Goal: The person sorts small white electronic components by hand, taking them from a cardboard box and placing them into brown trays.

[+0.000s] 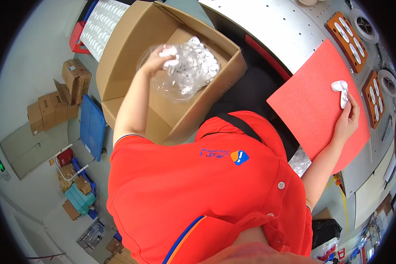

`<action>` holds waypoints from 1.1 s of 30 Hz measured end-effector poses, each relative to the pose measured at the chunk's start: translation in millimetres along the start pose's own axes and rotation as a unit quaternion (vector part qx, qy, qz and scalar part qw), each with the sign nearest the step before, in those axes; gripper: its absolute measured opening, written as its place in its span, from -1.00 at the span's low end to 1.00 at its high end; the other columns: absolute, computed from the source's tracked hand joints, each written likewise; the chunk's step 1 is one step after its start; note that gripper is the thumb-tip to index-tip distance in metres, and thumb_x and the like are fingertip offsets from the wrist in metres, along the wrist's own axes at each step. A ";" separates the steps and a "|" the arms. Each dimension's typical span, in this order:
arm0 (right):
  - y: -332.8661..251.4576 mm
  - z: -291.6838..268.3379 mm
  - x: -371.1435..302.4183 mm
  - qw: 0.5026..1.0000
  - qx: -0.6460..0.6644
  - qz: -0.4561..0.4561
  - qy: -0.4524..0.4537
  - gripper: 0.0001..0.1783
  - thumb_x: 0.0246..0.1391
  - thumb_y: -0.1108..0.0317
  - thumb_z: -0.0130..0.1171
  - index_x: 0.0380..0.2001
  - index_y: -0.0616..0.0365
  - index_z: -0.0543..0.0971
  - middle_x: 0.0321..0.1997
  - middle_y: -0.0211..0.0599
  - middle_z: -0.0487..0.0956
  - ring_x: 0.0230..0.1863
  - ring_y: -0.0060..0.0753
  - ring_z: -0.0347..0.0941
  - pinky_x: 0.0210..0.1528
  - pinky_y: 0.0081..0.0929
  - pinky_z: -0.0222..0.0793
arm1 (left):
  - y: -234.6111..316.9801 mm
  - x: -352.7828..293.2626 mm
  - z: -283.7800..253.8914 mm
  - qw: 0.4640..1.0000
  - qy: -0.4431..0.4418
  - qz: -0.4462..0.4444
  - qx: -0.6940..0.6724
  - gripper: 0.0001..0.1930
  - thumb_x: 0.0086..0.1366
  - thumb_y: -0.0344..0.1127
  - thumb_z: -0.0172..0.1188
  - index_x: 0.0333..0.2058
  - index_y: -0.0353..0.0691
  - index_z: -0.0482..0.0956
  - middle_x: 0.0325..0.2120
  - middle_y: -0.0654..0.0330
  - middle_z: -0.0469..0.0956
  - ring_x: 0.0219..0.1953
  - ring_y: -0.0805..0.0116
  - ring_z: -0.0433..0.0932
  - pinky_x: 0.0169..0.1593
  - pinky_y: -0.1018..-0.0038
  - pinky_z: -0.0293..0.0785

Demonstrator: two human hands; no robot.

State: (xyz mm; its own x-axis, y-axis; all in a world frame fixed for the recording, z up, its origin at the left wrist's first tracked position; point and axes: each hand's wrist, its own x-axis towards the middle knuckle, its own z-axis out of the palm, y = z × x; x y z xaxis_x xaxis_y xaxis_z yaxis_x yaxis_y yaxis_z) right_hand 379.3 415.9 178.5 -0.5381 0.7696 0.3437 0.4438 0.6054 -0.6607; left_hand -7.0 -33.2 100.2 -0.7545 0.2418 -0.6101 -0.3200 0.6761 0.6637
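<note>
My left hand (156, 61) reaches into a large open cardboard box (119, 66) on my left. Its fingers close around a few small white rounded parts (169, 55). Beside that hand, a clear plastic bag (174, 83) lies in the box with a heap of similar white pieces (204, 59) in it. On my right, a red mat (303, 97) covers part of the metal table. Above it, my right hand (347, 122) pinches a small white part (343, 99). Another white oval part (338, 86) touches its far end.
Orange-brown holders (348, 42) with white ovals stand along the table's (268, 22) right side, near white reels (364, 26). A white tray of rounded parts (102, 26) is beyond the box. Stacked cartons (48, 110) and a blue panel (92, 127) are at the left.
</note>
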 end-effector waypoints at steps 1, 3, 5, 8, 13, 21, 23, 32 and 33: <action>2.3 0.4 -0.5 1.000 -0.006 0.000 -0.009 -0.74 0.25 0.42 -0.03 -0.09 0.18 0.59 -0.03 -0.33 0.58 0.05 -0.45 0.45 0.14 -0.50 0.28 | 9.4 -2.7 -7.8 0.999 -0.022 0.026 -0.034 -0.47 0.03 -0.28 0.36 0.01 0.00 0.41 -0.17 0.26 0.56 -0.29 0.49 0.55 -0.43 0.60 0.42; 1.2 2.3 -1.3 1.000 0.006 0.000 -0.010 -0.74 0.25 0.42 -0.03 -0.09 0.18 0.60 -0.03 -0.32 0.58 0.05 -0.45 0.45 0.14 -0.50 0.28 | 27.9 -11.1 -25.3 0.993 -0.053 0.053 -0.094 -0.48 0.08 -0.30 0.34 0.02 -0.01 0.38 -0.19 0.27 0.54 -0.28 0.51 0.54 -0.46 0.60 0.39; 2.1 1.8 -2.8 1.000 0.012 0.003 -0.006 -0.74 0.25 0.42 -0.03 -0.09 0.18 0.60 -0.03 -0.32 0.58 0.04 -0.45 0.45 0.14 -0.50 0.28 | 36.4 -30.1 -25.8 0.994 -0.035 0.057 -0.089 -0.49 0.10 -0.33 0.32 0.03 -0.02 0.36 -0.19 0.25 0.53 -0.28 0.50 0.54 -0.47 0.60 0.40; 3.8 4.3 -1.9 1.000 0.017 0.001 0.002 -0.75 0.25 0.42 -0.01 -0.10 0.18 0.60 -0.03 -0.32 0.57 0.05 -0.43 0.44 0.14 -0.49 0.29 | 30.5 -50.6 -30.9 0.987 -0.055 0.053 -0.140 -0.46 0.14 -0.31 0.29 0.10 -0.06 0.31 -0.15 0.22 0.50 -0.29 0.47 0.54 -0.47 0.59 0.42; 7.2 -8.3 2.9 0.997 -0.020 -0.056 0.058 -0.76 0.23 0.41 0.04 -0.09 0.15 0.60 -0.03 -0.30 0.54 0.04 -0.39 0.44 0.11 -0.48 0.30 | 51.3 -71.5 -26.0 0.952 -0.088 0.083 -0.280 -0.47 0.13 -0.32 0.32 0.07 -0.07 0.32 -0.13 0.24 0.48 -0.25 0.52 0.50 -0.52 0.66 0.36; -10.5 5.4 1.5 0.995 0.049 -0.029 0.076 -0.76 0.24 0.35 0.04 -0.09 0.16 0.58 -0.02 -0.31 0.51 0.06 -0.41 0.40 0.12 -0.50 0.27 | 208.4 -107.9 122.8 0.852 -0.416 0.236 -0.213 -0.42 0.13 -0.34 0.27 0.12 -0.10 0.26 -0.17 0.14 0.52 -0.19 0.25 0.60 -0.41 0.55 0.51; -12.8 -0.7 0.7 0.982 0.167 0.014 0.084 -0.65 0.29 0.24 -0.03 0.05 0.16 0.49 0.05 -0.31 0.48 0.09 -0.40 0.36 0.17 -0.46 0.23 | 247.2 -127.3 189.4 0.841 -0.427 0.305 -0.134 -0.49 0.12 -0.32 0.29 0.05 -0.11 0.35 -0.19 0.15 0.54 -0.20 0.29 0.60 -0.32 0.49 0.53; -16.1 -14.9 -5.9 0.991 0.117 -0.047 0.050 -0.44 0.26 0.10 -0.02 0.25 0.10 0.28 0.28 -0.13 0.30 0.29 -0.16 0.20 0.30 -0.29 0.11 | 275.8 -149.7 353.7 0.577 -0.170 0.750 0.273 -0.54 0.06 -0.25 0.30 -0.01 0.00 0.48 0.02 0.21 0.43 0.01 0.15 0.44 -0.05 0.25 0.43; -13.5 -14.7 -6.0 0.998 0.034 -0.050 0.031 -0.44 0.25 0.15 0.00 0.26 0.09 0.27 0.29 -0.12 0.29 0.31 -0.16 0.19 0.31 -0.29 0.11 | 274.0 -148.6 354.9 0.571 -0.150 0.759 0.275 -0.53 0.04 -0.23 0.30 -0.01 0.02 0.48 0.05 0.22 0.42 0.05 0.08 0.40 -0.01 0.18 0.39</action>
State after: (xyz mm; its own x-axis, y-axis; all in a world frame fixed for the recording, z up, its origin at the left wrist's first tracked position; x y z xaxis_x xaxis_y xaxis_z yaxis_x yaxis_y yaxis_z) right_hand 387.0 406.0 195.1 -0.5302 0.7186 0.4500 0.3389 0.6661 -0.6644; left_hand 220.8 363.1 219.2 0.2350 0.8918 0.3867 0.8628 -0.3746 0.3396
